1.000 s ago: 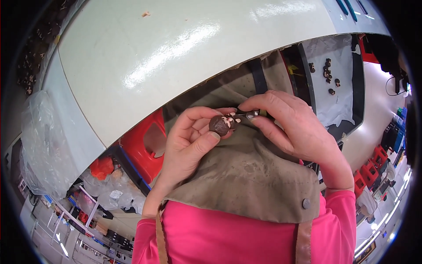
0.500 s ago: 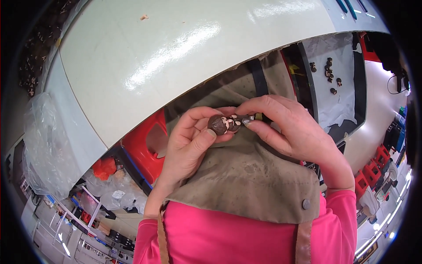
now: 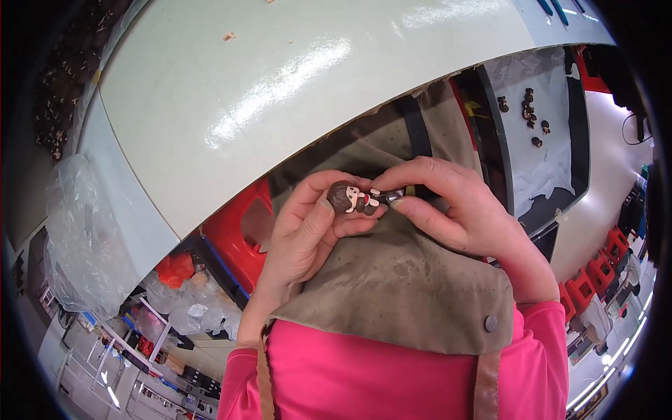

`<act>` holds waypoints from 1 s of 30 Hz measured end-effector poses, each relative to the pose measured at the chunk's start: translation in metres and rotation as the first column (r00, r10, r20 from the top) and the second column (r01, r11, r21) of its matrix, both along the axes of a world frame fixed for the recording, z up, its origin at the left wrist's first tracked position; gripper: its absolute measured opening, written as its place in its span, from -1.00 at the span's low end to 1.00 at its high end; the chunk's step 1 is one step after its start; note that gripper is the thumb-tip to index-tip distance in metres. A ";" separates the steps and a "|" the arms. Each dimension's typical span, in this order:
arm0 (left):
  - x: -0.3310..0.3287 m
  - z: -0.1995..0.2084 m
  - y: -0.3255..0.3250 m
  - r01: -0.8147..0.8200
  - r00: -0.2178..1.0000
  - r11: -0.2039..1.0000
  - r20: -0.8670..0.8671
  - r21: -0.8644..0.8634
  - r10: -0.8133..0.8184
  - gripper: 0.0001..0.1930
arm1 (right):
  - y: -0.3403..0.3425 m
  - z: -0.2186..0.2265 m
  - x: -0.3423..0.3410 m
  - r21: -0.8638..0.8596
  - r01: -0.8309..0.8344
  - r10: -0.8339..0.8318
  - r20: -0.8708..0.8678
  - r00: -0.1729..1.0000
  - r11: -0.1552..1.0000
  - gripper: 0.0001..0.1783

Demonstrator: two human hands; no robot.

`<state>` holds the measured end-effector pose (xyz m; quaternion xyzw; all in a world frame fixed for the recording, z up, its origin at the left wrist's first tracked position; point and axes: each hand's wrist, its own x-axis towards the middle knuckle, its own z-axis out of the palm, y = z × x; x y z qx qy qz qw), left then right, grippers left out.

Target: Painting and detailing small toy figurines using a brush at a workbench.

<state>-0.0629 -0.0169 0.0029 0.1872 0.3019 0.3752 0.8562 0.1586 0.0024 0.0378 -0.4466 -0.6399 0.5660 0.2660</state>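
Note:
My left hand (image 3: 297,234) pinches a small figurine (image 3: 341,199) with a dark brown head and a pale face, lying sideways with its face up. Thumb and fingers sit around the head and body. Closed on a small dark tool with a shiny metal tip (image 3: 396,195), my right hand (image 3: 465,206) comes in from the right. The tool's tip meets the lower end of the figurine; the exact contact is hidden by the fingers. Both hands are over the brown apron (image 3: 406,280), just off the table edge.
A white table (image 3: 182,98) curves ahead, with a small pale scrap (image 3: 229,36) on it. Right, a dark tray (image 3: 580,140) lined with white paper holds several small brown pieces (image 3: 528,112). A red stool (image 3: 234,227) and a clear plastic bag (image 3: 84,238) are at left.
The figurine has been turned in my left hand, so its face and body details now show more plainly. My right hand keeps the tool against its lower end.

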 end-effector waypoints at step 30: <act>-0.003 -0.001 -0.010 -0.044 0.997 0.989 -0.062 0.139 0.053 -0.64 | 0.004 0.016 0.000 0.223 -0.125 0.061 0.274 0.960 0.967 -0.74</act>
